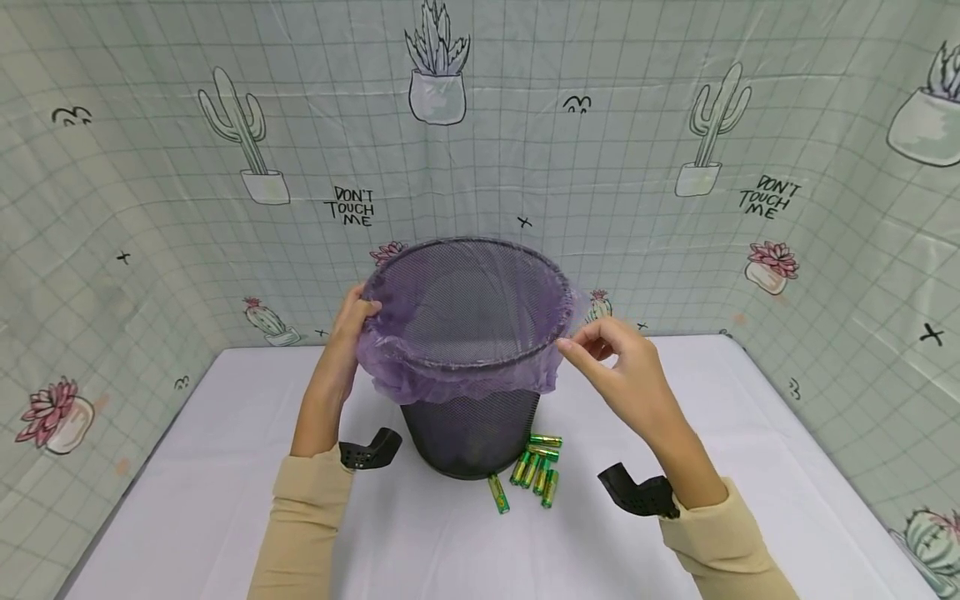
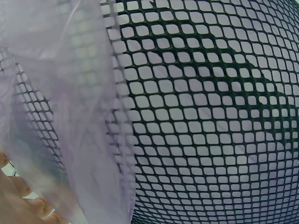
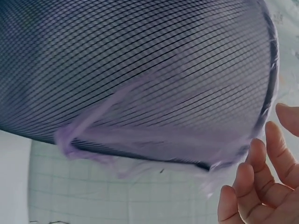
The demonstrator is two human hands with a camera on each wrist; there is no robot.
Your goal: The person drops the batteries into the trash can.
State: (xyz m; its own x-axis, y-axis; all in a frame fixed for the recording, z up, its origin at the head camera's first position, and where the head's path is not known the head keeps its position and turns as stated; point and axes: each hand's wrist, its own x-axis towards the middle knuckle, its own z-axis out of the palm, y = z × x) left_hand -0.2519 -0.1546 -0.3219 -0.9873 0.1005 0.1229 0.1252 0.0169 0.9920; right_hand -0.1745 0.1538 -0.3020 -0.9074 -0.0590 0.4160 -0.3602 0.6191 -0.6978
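A black mesh wastebasket (image 1: 472, 437) stands in the middle of the table, its mouth tilted toward me. A thin purple plastic bag (image 1: 465, 385) lines it and folds over the rim, hanging in loose ruffles outside. My left hand (image 1: 348, 329) grips the left side of the rim, thumb on top and fingers outside; its fingertips (image 2: 39, 205) show beside the bag in the left wrist view. At the right of the rim is my right hand (image 1: 626, 367), fingers loosely bent. In the right wrist view its fingertips (image 3: 257, 151) sit right at the bag-covered rim, thumb and forefinger apart.
Several green and gold batteries (image 1: 536, 468) lie at the foot of the wastebasket, to its front right, and one battery (image 1: 498, 493) lies apart in front. A white cloth (image 1: 247, 483) covers the table. Printed curtains (image 1: 480, 167) enclose the back and sides.
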